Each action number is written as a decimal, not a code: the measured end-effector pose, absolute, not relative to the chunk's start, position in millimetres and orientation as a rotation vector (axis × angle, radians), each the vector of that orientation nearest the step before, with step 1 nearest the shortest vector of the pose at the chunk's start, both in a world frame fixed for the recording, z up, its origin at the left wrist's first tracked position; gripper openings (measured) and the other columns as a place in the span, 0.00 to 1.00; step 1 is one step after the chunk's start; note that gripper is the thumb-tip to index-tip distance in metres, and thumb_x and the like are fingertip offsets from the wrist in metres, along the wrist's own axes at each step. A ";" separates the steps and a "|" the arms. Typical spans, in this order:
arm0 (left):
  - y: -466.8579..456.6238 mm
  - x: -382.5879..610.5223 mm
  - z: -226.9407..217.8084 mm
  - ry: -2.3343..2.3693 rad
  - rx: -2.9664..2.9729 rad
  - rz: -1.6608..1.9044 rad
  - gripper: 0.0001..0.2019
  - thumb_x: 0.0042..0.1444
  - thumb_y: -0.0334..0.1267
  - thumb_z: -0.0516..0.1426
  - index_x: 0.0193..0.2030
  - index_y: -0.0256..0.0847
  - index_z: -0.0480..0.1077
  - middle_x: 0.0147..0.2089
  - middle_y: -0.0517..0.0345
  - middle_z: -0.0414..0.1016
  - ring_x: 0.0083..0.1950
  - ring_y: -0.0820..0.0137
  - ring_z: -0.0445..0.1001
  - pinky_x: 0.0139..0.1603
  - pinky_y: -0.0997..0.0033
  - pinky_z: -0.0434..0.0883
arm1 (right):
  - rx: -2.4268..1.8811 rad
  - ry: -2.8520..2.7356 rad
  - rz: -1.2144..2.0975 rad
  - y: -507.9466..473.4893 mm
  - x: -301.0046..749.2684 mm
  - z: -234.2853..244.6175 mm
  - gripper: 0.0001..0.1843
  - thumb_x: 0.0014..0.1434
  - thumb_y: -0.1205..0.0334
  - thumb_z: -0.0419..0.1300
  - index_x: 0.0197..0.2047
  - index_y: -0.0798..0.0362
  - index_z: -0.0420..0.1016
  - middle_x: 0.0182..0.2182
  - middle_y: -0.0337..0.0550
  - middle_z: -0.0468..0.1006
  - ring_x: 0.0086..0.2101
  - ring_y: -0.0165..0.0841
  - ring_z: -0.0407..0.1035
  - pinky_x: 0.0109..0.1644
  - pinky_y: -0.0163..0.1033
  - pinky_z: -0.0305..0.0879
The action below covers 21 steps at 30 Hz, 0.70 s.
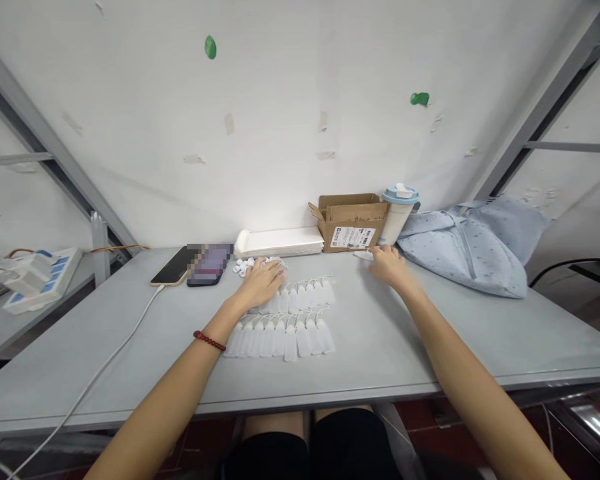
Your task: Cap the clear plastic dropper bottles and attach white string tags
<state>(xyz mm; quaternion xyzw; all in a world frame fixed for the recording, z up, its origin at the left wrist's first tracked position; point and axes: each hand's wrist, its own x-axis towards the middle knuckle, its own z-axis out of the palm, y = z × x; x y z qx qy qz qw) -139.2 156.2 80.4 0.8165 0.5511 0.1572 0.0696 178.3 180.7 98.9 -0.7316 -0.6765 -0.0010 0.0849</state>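
Note:
Two rows of small translucent plastic bottles lie side by side on the grey table. My left hand rests palm down on the far left end of the back row, fingers spread flat, next to a small heap of white caps. A red bead bracelet sits on that wrist. My right hand reaches to the far right, fingers stretched out, touching a small white piece on the table just in front of the cardboard box.
A stack of white trays lies against the wall. A tall cup with a blue lid stands beside the box, with a light blue cloth bag to its right. Two phones, one on a white cable, and a power strip sit left.

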 end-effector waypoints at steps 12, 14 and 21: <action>156.6 -136.3 82.9 1.623 2.444 0.467 0.20 0.60 0.50 0.44 0.48 0.44 0.68 0.58 0.51 0.65 0.60 0.50 0.53 0.55 0.42 0.54 | -2.236 -2.054 0.014 184.9 185.0 96.4 0.21 0.57 0.69 0.49 0.54 0.56 0.64 0.49 0.59 0.66 0.48 0.48 0.63 0.46 0.49 0.58; 157.3 -136.0 82.9 1.626 2.433 0.482 0.20 0.60 0.51 0.44 0.48 0.44 0.68 0.58 0.51 0.65 0.60 0.50 0.53 0.55 0.43 0.54 | -2.226 -2.056 0.013 186.4 185.6 95.6 0.20 0.57 0.71 0.49 0.53 0.56 0.65 0.49 0.59 0.67 0.47 0.46 0.64 0.46 0.47 0.59; 153.8 -132.8 92.5 1.648 2.373 0.615 0.20 0.60 0.48 0.45 0.52 0.43 0.67 0.59 0.52 0.65 0.61 0.52 0.54 0.57 0.45 0.54 | -2.169 -2.083 0.000 188.3 183.2 91.2 0.18 0.57 0.72 0.49 0.50 0.56 0.67 0.47 0.56 0.70 0.46 0.43 0.66 0.44 0.43 0.58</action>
